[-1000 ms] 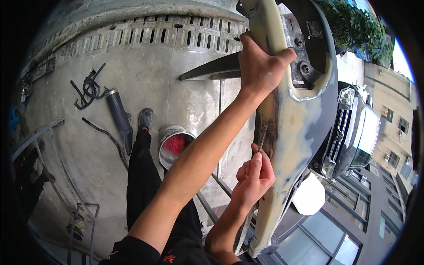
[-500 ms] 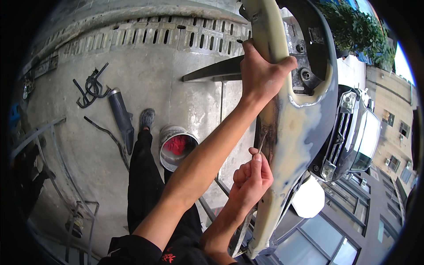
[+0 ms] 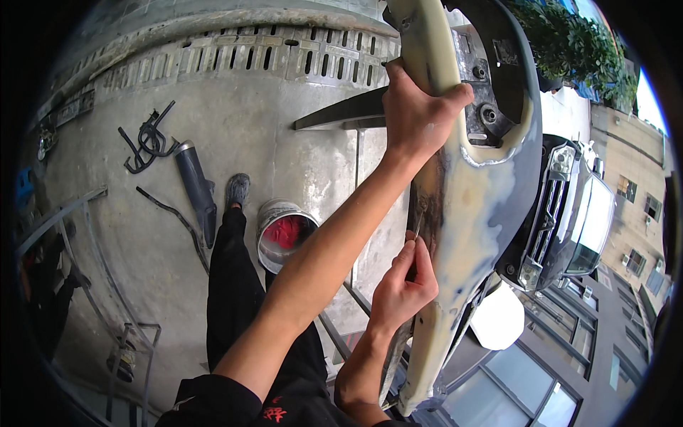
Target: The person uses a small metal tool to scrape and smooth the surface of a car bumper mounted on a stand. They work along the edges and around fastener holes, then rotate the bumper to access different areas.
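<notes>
A large curved body panel (image 3: 473,206), bumper-like, stands in front of me, sanded to patches of cream, grey and dark. My left hand (image 3: 423,114) is wrapped round its cream upper rail beside a bolted bracket. Lower down, thumb and fingers of my right hand (image 3: 405,285) pinch a thin metal pick-like tool (image 3: 418,226). Its far end meets a brown, scorched-looking strip (image 3: 429,188) along the panel's left edge. I cannot make out the tool's exact kind, as my fingers cover most of it.
A bucket (image 3: 267,213) with red cloth inside stands near my foot. Black bent tubes (image 3: 149,142) and a dark exhaust-like canister (image 3: 193,188) lie on the concrete floor. A metal frame (image 3: 107,263) is at left. Beyond the panel, a dark vehicle (image 3: 562,213) is parked.
My right hand has shifted slightly and its fingers have straightened from a curl, so less of the tool shows. The panel and my left hand have moved slightly left.
</notes>
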The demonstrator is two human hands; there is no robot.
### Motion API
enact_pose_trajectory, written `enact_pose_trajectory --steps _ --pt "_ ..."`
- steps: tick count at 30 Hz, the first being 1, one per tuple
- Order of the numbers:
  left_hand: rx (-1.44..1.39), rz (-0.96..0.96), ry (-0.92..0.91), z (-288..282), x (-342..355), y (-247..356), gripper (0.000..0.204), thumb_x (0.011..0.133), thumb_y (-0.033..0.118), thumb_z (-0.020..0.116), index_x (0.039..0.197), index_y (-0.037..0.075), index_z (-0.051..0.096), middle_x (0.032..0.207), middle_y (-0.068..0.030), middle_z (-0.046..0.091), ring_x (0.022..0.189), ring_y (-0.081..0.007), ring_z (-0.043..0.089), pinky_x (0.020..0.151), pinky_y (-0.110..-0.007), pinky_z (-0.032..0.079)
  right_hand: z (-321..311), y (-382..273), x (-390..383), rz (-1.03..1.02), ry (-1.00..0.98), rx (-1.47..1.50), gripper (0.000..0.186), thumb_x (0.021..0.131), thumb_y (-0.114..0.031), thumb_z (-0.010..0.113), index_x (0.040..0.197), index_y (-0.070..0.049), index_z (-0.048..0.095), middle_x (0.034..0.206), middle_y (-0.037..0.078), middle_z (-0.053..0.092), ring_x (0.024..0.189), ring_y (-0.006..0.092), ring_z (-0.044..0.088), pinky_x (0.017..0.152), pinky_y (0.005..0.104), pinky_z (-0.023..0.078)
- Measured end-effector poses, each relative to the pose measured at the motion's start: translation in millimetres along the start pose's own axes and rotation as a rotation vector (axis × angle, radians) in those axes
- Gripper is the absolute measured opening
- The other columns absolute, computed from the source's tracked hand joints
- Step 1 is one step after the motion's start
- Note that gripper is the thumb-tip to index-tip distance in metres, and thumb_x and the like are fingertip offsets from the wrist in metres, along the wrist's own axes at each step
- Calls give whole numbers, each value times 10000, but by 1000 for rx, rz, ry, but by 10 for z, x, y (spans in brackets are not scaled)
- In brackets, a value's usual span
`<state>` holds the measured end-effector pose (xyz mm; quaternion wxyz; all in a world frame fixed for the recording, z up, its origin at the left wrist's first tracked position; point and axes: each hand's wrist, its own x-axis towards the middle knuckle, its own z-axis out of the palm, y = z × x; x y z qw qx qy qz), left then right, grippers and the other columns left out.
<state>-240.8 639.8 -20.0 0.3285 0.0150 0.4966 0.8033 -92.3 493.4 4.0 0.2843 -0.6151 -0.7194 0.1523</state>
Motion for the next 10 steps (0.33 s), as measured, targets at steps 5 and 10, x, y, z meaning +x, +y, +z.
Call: enact_pose_trajectory --steps 5,10 --pt "9 21 -36 -24 47 -53 625 639 241 779 1048 -90 443 892 -196 650 776 -276 665 758 -344 543 -176 -244 78 300 -120 256 197 970 -77 545 1024 67 669 597 -71 410 521 5 323 471 203 218" --pt "4 9 6 -6 10 40 651 642 254 782 1077 -90 441 947 -217 656 805 -297 669 782 -347 544 -230 -174 46 336 -175 285 201 970 -82 541 1043 53 671 591 -69 418 517 6 336 471 197 225"
